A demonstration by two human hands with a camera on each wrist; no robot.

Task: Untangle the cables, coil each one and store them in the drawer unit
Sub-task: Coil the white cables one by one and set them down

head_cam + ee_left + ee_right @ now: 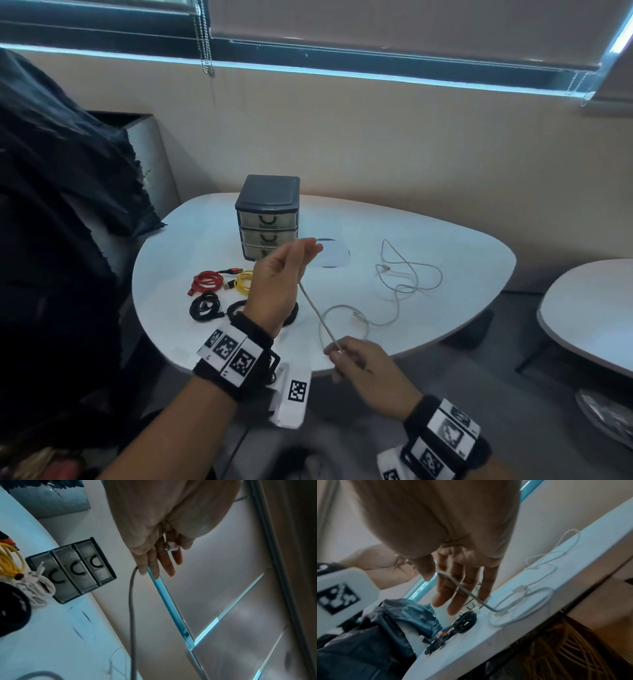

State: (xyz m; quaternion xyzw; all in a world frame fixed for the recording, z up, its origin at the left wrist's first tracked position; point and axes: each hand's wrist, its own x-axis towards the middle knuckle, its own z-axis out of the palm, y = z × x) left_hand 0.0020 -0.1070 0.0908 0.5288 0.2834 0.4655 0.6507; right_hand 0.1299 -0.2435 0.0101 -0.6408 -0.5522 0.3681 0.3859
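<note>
Left hand raised above surface, fingers clenched round plug end of grey cable. Right hand low at near edge, fingers pinching same cable; span between hands taut, judged to give straight length for first coil turn. Remaining length loops loose on surface. Red cable, yellow cable, black cables lie coiled beside drawer unit, drawers closed, likely staged for storing.

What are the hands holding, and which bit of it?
Both hold one white cable. The left hand pinches its plug end; the right hand pinches it further along. The rest lies on the table.
</note>
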